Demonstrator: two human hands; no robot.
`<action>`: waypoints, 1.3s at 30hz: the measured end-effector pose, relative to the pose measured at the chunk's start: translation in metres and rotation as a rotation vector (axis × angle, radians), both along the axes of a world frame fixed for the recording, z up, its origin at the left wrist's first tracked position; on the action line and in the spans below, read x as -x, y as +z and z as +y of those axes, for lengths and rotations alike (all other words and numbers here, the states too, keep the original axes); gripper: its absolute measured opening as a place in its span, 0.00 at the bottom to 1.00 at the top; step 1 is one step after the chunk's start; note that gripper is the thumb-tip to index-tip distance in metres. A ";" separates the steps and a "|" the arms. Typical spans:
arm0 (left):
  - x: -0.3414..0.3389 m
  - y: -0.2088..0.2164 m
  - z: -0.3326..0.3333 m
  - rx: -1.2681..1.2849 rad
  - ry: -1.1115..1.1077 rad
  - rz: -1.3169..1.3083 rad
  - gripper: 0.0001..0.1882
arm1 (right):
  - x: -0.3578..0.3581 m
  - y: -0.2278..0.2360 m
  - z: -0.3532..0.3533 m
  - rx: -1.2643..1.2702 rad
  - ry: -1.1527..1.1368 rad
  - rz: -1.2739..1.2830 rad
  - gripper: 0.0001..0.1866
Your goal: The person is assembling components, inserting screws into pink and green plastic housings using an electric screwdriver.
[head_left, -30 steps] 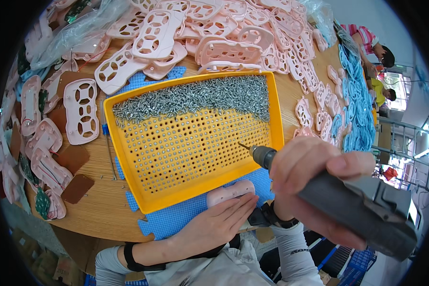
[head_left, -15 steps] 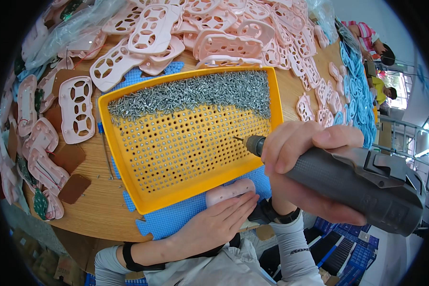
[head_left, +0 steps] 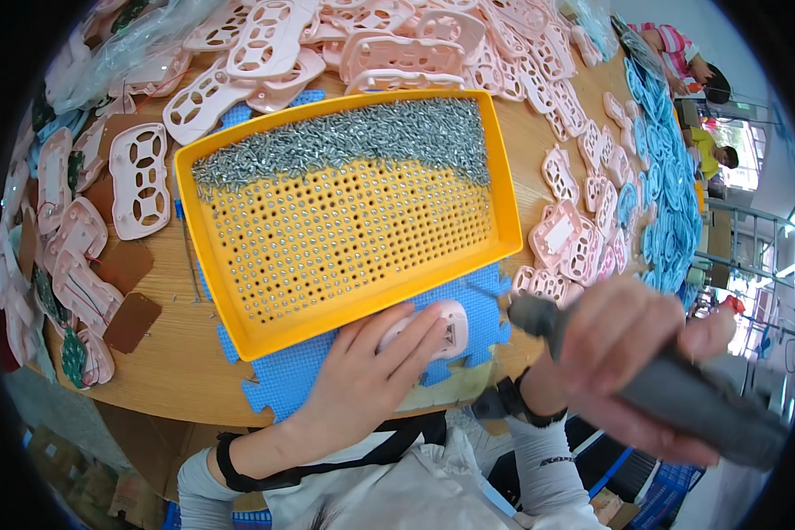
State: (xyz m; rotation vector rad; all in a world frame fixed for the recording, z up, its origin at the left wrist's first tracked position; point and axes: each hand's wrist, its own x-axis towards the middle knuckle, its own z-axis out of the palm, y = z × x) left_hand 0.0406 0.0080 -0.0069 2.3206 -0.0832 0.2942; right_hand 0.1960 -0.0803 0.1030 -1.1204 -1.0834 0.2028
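My left hand (head_left: 362, 364) lies over a small pink plastic housing (head_left: 453, 327), fingers bent across its top and left side, holding it on the blue foam mat (head_left: 291, 375). A dark mark shows on the housing's right part. In my right hand (head_left: 623, 340) is a dark grey electric screwdriver (head_left: 680, 402), somewhat blurred. Its thin bit points left above the mat, to the right of the housing and apart from it. Beyond both hands lies a yellow perforated screw tray (head_left: 509, 199), with loose screws (head_left: 353, 137) heaped along its far side and many seated in its holes.
Pink plastic frames (head_left: 265, 40) pile up behind the tray. More pink shells (head_left: 140, 181) and brown plates (head_left: 132, 322) lie at left. Blue parts (head_left: 671, 194) heap at the far right, near two other people. A thin rod (head_left: 188, 256) lies beside the tray's left edge.
The screwdriver has come away from over the tray to above the mat. My left hand has shifted from the housing's near side to over its top, and the housing now shows a different face.
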 end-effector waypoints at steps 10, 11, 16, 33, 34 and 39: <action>-0.003 0.001 -0.003 -0.049 -0.023 -0.020 0.26 | 0.044 -0.015 -0.054 0.036 -0.171 -0.027 0.35; -0.003 0.002 -0.003 -0.052 -0.027 -0.018 0.26 | 0.044 -0.018 -0.055 0.033 -0.175 -0.025 0.35; -0.004 0.003 -0.003 -0.038 -0.020 -0.018 0.25 | 0.046 -0.028 -0.053 -0.034 -0.187 0.024 0.37; -0.010 0.009 -0.006 -0.040 -0.029 -0.084 0.24 | 0.037 -0.026 -0.050 -0.033 -0.018 0.090 0.04; -0.005 0.009 -0.002 -0.042 -0.025 -0.053 0.25 | 0.038 -0.036 -0.048 -0.041 0.027 0.124 0.04; -0.003 0.013 0.001 -0.057 -0.064 -0.048 0.24 | 0.030 -0.029 -0.060 0.227 0.082 0.129 0.32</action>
